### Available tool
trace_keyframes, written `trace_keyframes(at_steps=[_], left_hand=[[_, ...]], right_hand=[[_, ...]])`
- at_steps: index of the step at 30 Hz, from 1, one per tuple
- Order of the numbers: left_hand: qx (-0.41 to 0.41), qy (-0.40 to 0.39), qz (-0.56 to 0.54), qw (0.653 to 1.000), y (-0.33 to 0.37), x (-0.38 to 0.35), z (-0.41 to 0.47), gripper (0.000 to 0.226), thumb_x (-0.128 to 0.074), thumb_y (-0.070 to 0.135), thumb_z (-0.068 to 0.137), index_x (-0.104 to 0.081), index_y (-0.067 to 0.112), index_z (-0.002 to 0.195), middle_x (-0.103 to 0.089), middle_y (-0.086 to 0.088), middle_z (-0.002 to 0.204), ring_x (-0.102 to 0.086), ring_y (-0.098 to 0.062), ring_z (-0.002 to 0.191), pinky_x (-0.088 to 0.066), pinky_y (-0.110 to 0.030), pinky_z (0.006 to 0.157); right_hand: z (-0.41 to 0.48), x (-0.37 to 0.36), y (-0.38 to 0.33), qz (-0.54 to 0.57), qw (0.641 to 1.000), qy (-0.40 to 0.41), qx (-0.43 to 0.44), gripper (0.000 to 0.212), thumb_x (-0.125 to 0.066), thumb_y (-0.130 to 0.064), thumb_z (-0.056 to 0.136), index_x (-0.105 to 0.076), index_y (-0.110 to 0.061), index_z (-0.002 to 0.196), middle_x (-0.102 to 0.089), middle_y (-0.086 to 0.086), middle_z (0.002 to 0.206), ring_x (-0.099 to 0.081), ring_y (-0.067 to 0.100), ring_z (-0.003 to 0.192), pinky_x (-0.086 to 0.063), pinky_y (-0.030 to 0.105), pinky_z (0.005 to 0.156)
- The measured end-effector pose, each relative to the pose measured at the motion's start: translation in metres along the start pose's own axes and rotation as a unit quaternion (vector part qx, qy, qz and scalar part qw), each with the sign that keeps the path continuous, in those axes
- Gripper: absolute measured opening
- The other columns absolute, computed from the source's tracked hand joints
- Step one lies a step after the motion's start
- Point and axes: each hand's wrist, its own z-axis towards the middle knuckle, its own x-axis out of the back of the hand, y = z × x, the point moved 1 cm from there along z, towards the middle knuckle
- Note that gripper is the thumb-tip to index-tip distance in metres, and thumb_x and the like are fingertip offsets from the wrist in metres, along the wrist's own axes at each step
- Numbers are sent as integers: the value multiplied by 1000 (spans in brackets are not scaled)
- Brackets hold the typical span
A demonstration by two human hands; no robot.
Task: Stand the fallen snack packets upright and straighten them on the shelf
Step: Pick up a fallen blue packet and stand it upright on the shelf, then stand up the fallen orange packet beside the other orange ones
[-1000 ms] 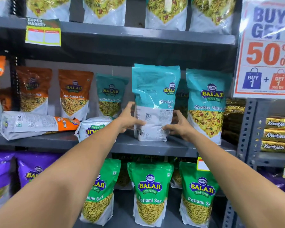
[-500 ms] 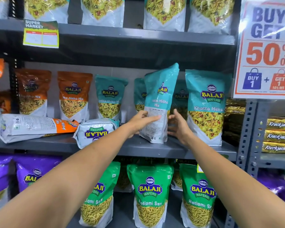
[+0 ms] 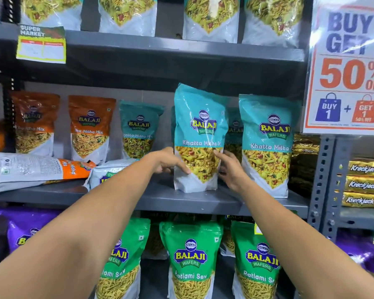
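Note:
A teal Khatta Mitha packet (image 3: 200, 130) stands upright on the grey middle shelf (image 3: 181, 201), its front facing me. My left hand (image 3: 168, 162) rests on its lower left corner, and my right hand (image 3: 229, 169) presses against its lower right edge. To the left, an orange-and-white packet (image 3: 30, 169) lies flat on its side on the same shelf. Beside it lies a white-and-green packet (image 3: 108, 171), partly hidden behind my left forearm.
Another teal packet (image 3: 266, 145) stands close on the right. Two orange packets (image 3: 91, 126) and a teal one (image 3: 138, 130) stand at the back left. Green Ratlami Sev packets (image 3: 190, 260) fill the shelf below. A 50% off sign (image 3: 350, 67) and a shelf post (image 3: 320, 180) are at right.
The teal packet has been turned from back-facing, through edge-on, to front-facing, and now stands on the shelf. Both hands have slid down to its lower sides.

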Motion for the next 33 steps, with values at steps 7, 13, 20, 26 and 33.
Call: trace_keyframes(at_steps=[7,13,20,26,33], left_hand=[[-37,7,-187,982,9,14,-1,97,-78,6,69,-22,21,146,-44,-12,146,-42,-35,133,-37,-64,102],[-45,8,-183,982,5,9,0,87,-77,12,73,-28,24,143,-50,-10,142,-51,-31,124,-41,-61,96],[-80,119,-54,988,17,60,-14,78,-81,26,69,-43,17,137,-54,-5,135,-56,-21,115,-55,-45,90],[134,171,190,957,-22,139,-47,66,-55,42,91,-34,6,142,-44,-19,138,-53,-34,119,-50,-45,96],[286,90,65,952,-91,180,-42,66,-71,52,72,-56,4,114,-62,-13,94,-67,-27,87,-59,-39,52]], right_hand=[[-4,9,-12,-25,996,-38,75,84,-83,-33,61,-45,-16,135,-59,6,133,-54,23,121,-38,48,108],[-4,14,-13,-15,995,-55,78,56,-74,-5,77,-53,-12,128,-65,12,122,-60,29,113,-43,51,105],[-27,3,-38,-356,868,187,291,70,-81,-44,66,-46,-11,117,-53,4,97,-55,21,86,-47,35,71],[-47,-91,-37,-349,908,37,230,37,-69,-49,77,-59,-14,75,-58,1,65,-56,17,58,-47,29,53],[-18,-172,-7,-238,928,-119,-260,75,-64,-62,76,-42,-1,113,-53,17,95,-64,33,77,-56,38,49]])
